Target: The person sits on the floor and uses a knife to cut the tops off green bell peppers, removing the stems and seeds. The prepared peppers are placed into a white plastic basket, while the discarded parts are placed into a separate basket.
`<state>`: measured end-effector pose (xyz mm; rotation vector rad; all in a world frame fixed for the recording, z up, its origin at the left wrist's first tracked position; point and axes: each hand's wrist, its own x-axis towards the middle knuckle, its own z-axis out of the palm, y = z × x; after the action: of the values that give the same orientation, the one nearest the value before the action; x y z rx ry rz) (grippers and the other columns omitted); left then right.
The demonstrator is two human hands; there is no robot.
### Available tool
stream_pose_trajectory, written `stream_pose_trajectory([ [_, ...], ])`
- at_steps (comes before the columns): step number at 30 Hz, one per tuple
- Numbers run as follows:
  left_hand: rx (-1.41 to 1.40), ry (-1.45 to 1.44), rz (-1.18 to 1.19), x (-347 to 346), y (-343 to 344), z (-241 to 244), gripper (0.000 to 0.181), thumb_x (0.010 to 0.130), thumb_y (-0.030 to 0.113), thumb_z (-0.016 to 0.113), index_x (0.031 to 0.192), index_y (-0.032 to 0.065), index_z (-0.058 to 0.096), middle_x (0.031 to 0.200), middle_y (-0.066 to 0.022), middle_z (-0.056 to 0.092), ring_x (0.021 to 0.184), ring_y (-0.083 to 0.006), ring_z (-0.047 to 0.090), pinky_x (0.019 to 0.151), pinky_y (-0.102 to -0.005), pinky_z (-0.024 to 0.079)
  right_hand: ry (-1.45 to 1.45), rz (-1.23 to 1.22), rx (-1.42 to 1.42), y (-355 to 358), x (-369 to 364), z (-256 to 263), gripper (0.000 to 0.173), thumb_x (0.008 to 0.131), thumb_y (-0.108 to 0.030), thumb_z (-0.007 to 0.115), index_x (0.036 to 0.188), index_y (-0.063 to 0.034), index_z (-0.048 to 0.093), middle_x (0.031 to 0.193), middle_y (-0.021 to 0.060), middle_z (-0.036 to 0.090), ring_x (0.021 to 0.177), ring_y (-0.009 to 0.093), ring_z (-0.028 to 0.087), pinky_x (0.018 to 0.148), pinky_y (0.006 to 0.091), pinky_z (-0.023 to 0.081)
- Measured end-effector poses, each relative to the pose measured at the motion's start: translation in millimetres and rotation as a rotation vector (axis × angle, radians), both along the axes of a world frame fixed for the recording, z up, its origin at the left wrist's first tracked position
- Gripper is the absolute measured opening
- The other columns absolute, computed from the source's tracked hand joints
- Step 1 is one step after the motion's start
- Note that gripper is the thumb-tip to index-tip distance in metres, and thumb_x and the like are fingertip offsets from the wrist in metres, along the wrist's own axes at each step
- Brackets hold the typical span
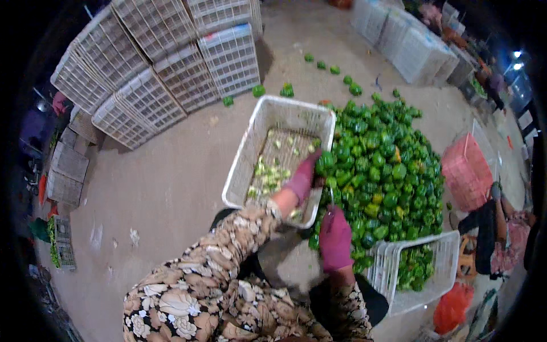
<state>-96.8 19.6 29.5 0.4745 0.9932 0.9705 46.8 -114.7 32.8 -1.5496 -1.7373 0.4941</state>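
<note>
My left hand (304, 177), in a pink-purple glove, reaches over the right side of a white plastic crate (240, 164) and has its fingers on a green bell pepper (325, 160). Pale green trimmings (270, 174) lie on the crate's floor. To the right of the crate, my right hand (335, 235), gloved alike, is closed on a small knife (331, 194) whose thin blade points up towards the peppers. Beside both hands a large heap of green bell peppers (386, 171) lies on the floor. The blur hides exactly how the left fingers meet the pepper.
Stacked white crates (171, 55) stand at the upper left, more crates (412, 49) at the upper right. Several loose peppers (347, 80) dot the floor. A tipped white crate (446, 265) with peppers lies lower right, near a pink crate (468, 173) and a seated person (508, 243).
</note>
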Motion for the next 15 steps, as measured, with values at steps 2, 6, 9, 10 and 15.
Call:
stream_pose_trajectory([
  [2, 0.017, -0.067, -0.026, 2, 2, 9, 0.037, 0.095, 0.054, 0.05, 0.103, 0.02, 0.062, 0.078, 0.0041, 0.061, 0.061, -0.0099, 0.051, 0.051, -0.0248, 0.038, 0.087, -0.003, -0.184, -8, 15, 10, 0.03, 0.091, -0.009, 0.063, 0.12, -0.0012, 0.058, 0.102, 0.0227, 0.066, 0.09, 0.041, 0.065, 0.075, 0.0443, 0.053],
  [6, 0.059, -0.086, -0.286, 20, -26, 15, 0.043, 0.096, 0.056, 0.048, 0.102, 0.0166, 0.063, 0.07, 0.004, 0.059, 0.054, -0.0083, 0.048, 0.049, -0.021, 0.035, 0.002, -0.072, 0.029, 13, 44, 39, 0.059, 0.078, -0.018, 0.081, 0.129, -0.0018, 0.055, 0.112, 0.018, 0.065, 0.101, 0.035, 0.063, 0.086, 0.0416, 0.051],
  [9, 0.072, -0.097, -0.534, 23, -37, 10, 0.043, 0.097, 0.056, 0.046, 0.102, 0.0166, 0.063, 0.07, 0.0052, 0.057, 0.053, -0.0076, 0.047, 0.049, -0.0207, 0.033, 0.113, -0.039, -0.056, 27, 48, 56, 0.069, 0.073, -0.021, 0.084, 0.132, -0.0023, 0.053, 0.119, 0.0182, 0.063, 0.108, 0.033, 0.062, 0.093, 0.0408, 0.049],
  [10, 0.084, -0.119, -0.635, 23, -39, 7, 0.047, 0.099, 0.055, 0.044, 0.115, 0.0142, 0.062, 0.071, 0.0062, 0.056, 0.054, -0.0065, 0.047, 0.048, -0.0212, 0.032, 0.206, -0.011, -0.167, 29, 49, 51, 0.07, 0.072, -0.021, 0.084, 0.132, -0.0024, 0.053, 0.119, 0.017, 0.063, 0.108, 0.03, 0.062, 0.094, 0.0398, 0.049],
  [15, 0.195, 0.175, -0.675, 28, -49, 30, 0.05, 0.098, 0.042, 0.056, 0.132, 0.006, 0.05, 0.106, -0.0028, 0.063, 0.081, -0.0082, 0.058, 0.065, -0.0242, 0.048, 0.582, 0.071, -0.485, 32, 68, 33, 0.067, 0.074, -0.019, 0.082, 0.132, -0.0033, 0.053, 0.117, 0.0109, 0.066, 0.108, 0.02, 0.062, 0.094, 0.0356, 0.049],
])
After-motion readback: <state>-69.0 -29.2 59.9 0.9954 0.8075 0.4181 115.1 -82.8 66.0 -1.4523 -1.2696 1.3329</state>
